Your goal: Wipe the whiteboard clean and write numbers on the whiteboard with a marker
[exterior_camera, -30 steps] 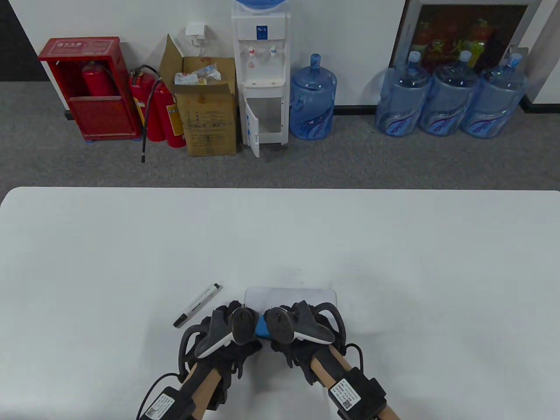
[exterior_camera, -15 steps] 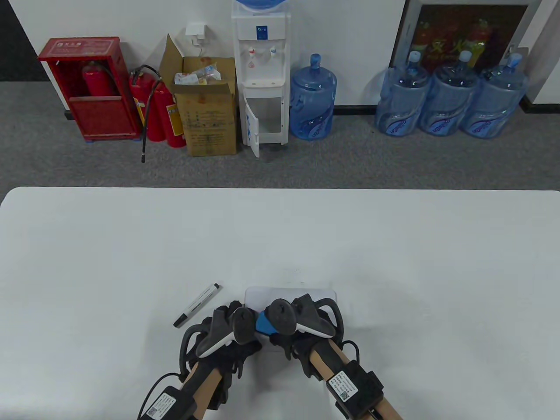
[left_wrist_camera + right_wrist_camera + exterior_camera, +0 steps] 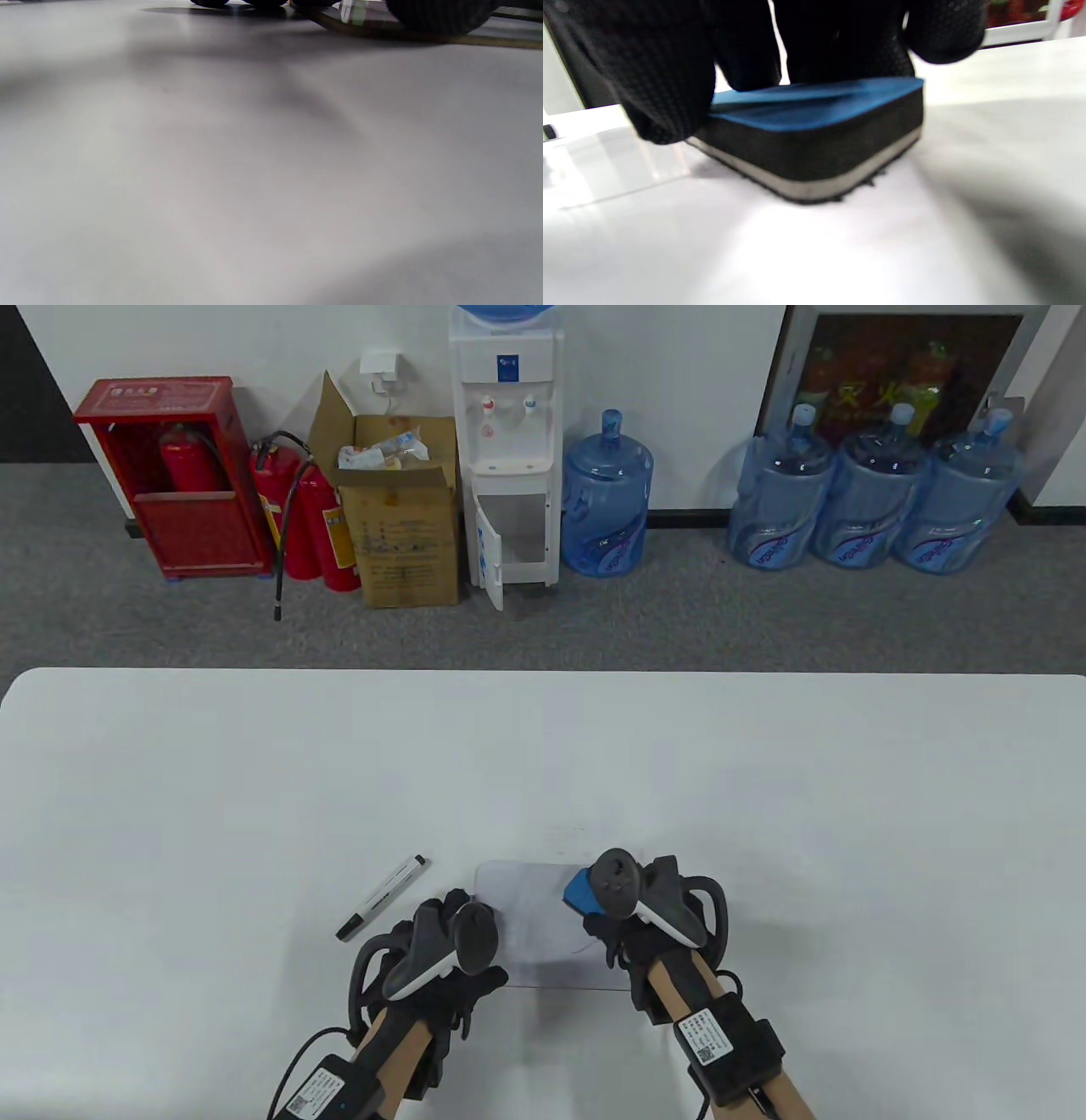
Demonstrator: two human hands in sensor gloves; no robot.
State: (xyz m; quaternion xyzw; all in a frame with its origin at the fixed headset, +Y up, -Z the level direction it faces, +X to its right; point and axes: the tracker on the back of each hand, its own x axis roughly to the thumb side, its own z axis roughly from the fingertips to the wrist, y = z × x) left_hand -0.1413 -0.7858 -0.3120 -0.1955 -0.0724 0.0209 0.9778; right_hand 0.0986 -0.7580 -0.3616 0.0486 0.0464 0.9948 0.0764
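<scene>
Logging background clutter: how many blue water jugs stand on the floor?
4: one jug right of the water dispenser, three clustered farther right. Others may be hidden.

Even bright overhead light, table view sharp, worktop [image 3: 254, 780] glare in right wrist view, left wrist view blurred, soft shadows beside hands.

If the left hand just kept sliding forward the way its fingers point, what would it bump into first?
Probably the whiteboard: the left hand points up and slightly right, its fingertips at the board's left edge. The marker lies off to its left, likely outside that line.
</scene>
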